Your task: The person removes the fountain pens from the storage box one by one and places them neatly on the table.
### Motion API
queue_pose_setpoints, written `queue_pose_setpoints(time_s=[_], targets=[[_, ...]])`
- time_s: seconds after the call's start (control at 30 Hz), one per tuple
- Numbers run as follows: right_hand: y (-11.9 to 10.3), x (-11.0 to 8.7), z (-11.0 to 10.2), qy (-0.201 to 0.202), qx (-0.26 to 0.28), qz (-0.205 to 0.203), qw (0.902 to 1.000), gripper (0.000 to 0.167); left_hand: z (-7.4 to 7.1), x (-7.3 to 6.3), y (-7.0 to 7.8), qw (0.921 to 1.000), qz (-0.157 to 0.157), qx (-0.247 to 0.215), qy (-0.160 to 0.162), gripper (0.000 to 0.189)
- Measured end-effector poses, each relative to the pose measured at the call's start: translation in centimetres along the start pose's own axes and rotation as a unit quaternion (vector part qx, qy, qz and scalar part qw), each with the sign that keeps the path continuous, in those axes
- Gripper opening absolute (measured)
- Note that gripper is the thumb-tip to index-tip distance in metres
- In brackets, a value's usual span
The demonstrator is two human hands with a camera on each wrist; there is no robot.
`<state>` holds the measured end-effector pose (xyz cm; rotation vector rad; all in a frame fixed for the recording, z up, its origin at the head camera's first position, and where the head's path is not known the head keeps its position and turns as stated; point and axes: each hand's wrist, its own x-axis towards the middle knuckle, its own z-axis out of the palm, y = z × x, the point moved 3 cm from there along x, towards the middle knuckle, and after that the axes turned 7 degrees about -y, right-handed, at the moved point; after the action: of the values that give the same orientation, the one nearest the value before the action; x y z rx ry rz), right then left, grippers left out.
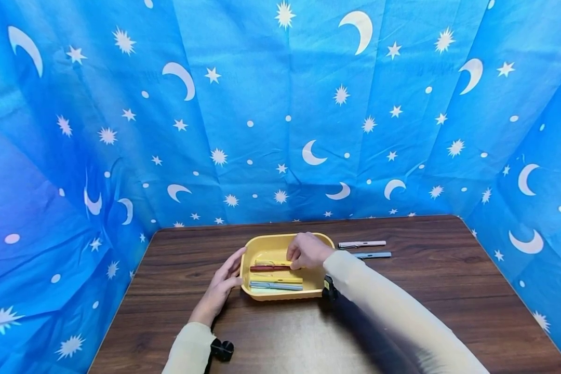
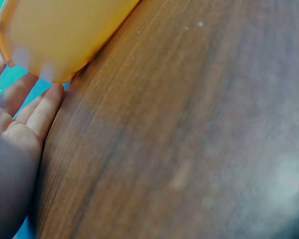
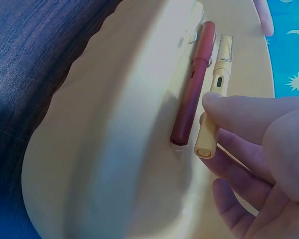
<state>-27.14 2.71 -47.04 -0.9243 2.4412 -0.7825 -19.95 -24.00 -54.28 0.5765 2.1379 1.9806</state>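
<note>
A yellow plastic basket (image 1: 287, 297) stands on the table with several capped pens lying in it. My left hand (image 1: 221, 286) rests against the basket's left end, its fingers (image 2: 46, 112) extended along the outer wall. Inside the basket, my right hand (image 1: 310, 251) pinches a yellow pen (image 3: 207, 130) between thumb and fingers. Just beside that pen lies a dark red pen (image 3: 193, 92), parallel to it. Nearer the front wall are another yellow pen (image 1: 277, 279), a light blue pen (image 1: 280, 286) and something pale green, partly hidden.
A pale pink pen (image 1: 362, 243) and a grey-blue pen (image 1: 375, 255) lie on the brown wooden table (image 1: 430, 280) right of the basket; the right arm covers part of the blue one. Blue cloth (image 1: 262, 93) with moons and stars surrounds the table's back and sides.
</note>
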Motion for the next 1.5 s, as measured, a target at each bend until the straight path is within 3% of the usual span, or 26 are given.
queue_pose_setpoints(time_s=[0.43,1.03,1.23,1.5], targets=[[0.5,-0.9,-0.9,0.021,0.006,0.005,0.9997,0.011,-0.1,0.3,0.2,1.0000,0.003,0.002,0.001,0.080],[0.7,-2.8,-2.5,0.070,-0.040,-0.101,0.9917,0.011,-0.2,0.1,-0.1,1.0000,0.007,0.007,-0.003,0.080],[0.8,-3.7,-2.9,0.081,-0.030,-0.123,0.9886,0.012,-0.2,0.0,0.0,0.9999,0.005,0.012,0.000,0.079],[1.5,-5.0,-3.4,0.094,0.015,-0.099,0.9905,0.012,-0.2,0.0,-0.2,1.0000,0.000,0.010,0.000,0.079]])
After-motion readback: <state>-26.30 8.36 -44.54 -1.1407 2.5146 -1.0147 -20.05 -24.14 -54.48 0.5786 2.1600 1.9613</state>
